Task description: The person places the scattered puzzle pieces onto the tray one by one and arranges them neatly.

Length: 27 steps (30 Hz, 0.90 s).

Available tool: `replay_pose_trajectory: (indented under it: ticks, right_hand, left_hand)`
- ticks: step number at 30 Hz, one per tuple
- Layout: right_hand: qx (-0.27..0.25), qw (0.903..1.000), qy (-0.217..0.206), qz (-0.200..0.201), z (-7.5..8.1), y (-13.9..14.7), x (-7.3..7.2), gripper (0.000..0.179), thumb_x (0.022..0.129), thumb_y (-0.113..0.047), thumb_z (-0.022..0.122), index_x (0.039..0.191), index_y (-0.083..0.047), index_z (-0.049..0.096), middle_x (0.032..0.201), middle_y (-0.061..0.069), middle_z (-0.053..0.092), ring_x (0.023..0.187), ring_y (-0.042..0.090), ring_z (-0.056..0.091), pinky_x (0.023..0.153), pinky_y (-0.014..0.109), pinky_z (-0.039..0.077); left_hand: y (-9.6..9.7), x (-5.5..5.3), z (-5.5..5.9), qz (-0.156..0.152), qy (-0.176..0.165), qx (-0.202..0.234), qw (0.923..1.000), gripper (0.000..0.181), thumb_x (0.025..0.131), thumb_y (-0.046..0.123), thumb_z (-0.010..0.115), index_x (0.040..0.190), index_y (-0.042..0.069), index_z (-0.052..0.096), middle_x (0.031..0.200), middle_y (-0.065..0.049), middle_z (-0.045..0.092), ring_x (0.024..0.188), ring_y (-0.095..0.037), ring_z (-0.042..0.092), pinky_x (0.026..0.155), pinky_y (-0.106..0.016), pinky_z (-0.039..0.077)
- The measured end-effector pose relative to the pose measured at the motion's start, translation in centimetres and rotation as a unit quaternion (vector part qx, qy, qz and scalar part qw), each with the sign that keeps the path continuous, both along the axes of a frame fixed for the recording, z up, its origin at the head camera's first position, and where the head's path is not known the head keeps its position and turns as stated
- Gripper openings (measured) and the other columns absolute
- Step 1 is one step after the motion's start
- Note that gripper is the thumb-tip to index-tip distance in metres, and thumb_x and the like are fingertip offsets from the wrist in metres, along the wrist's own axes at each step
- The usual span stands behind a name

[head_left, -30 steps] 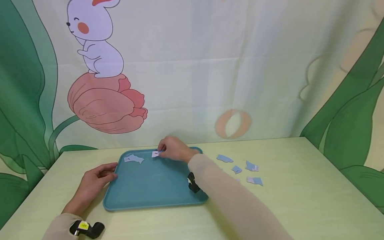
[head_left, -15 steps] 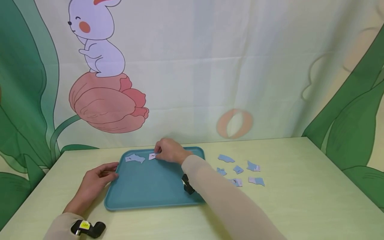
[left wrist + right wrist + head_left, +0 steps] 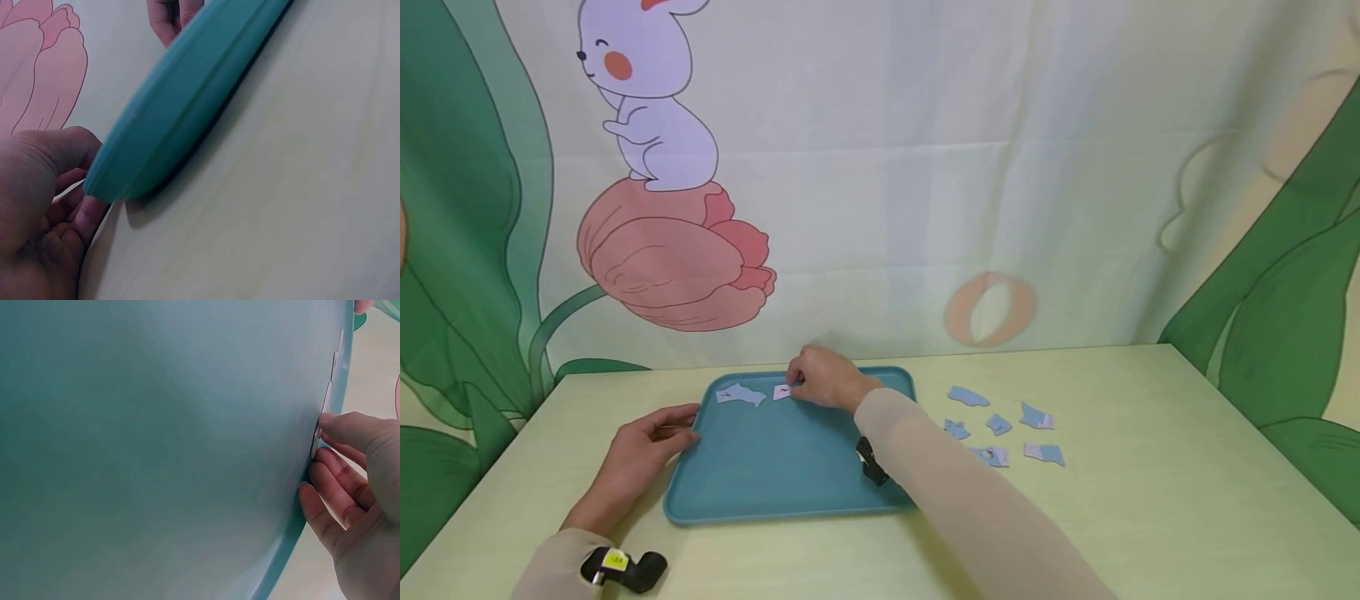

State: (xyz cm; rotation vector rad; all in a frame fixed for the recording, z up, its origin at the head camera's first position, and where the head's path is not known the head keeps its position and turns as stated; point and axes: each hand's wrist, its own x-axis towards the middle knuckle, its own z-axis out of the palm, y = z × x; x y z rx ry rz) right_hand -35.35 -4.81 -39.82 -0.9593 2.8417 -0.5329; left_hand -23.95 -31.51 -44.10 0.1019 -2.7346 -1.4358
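A teal tray [image 3: 775, 475] lies on the table. My left hand [image 3: 643, 446] holds its left rim, with the rim between thumb and curled fingers in the left wrist view. Near the tray's far edge, my right hand [image 3: 829, 379] pinches a small puzzle piece [image 3: 782, 391], whose pale end with a dark mark shows while the fingers hide the rest. To its left lie joined blue-and-pale puzzle pieces [image 3: 741, 394], a narrow gap apart. From the right wrist view, the thumb [image 3: 340, 428] presses at a piece's edge, and the pieces [image 3: 334, 365] appear edge-on in a row.
Right of the tray, several loose puzzle pieces [image 3: 998, 424] are spread on the pale table [image 3: 1150, 500]. The right sleeve [image 3: 955, 492] crosses the tray's right side and partly covers one piece [image 3: 992, 456]. A printed curtain [image 3: 850, 208] hangs behind the table.
My right hand has moved left and slightly nearer with the puzzle piece, narrowing its gap to the joined pieces, then stayed nearly still. More loose pieces show beside the sleeve. The left hand keeps its place.
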Motion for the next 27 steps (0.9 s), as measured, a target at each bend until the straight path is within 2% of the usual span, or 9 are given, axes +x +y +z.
replay_pose_trajectory:
  ticks: [12,19,27]
  right_hand:
    - [-0.043,0.9989,-0.017,0.008,0.4,1.0,0.1,0.027,0.101,-0.019,0.075,0.126,-0.007,0.076,0.114,0.002,0.071,0.102,0.014,0.064,0.093,0.023,0.054]
    - [-0.106,0.9938,-0.025,0.024,1.8,3.7,0.9,0.03,0.101,-0.015,0.074,0.128,-0.002,0.073,0.119,0.007,0.071,0.112,0.02,0.065,0.099,0.028,0.053]
    - [-0.159,0.987,-0.025,0.008,3.1,8.0,2.8,0.034,0.102,-0.017,0.073,0.131,-0.001,0.071,0.127,0.013,0.069,0.116,0.026,0.064,0.101,0.037,0.051]
  left_hand:
    - [-0.1,-0.1,-0.1,-0.001,0.002,0.004,1.0,0.051,0.105,0.01,0.066,0.152,-0.004,0.053,0.144,-0.027,0.06,0.12,-0.036,0.061,0.082,-0.014,0.052]
    - [0.2,0.1,0.1,-0.004,0.004,-0.003,1.0,0.051,0.105,0.011,0.065,0.152,-0.003,0.053,0.144,-0.027,0.06,0.121,-0.037,0.061,0.082,-0.014,0.051]
    - [0.3,0.2,0.1,-0.005,0.003,-0.003,1.0,0.052,0.104,0.012,0.065,0.152,-0.003,0.053,0.144,-0.027,0.06,0.121,-0.036,0.06,0.081,-0.013,0.051]
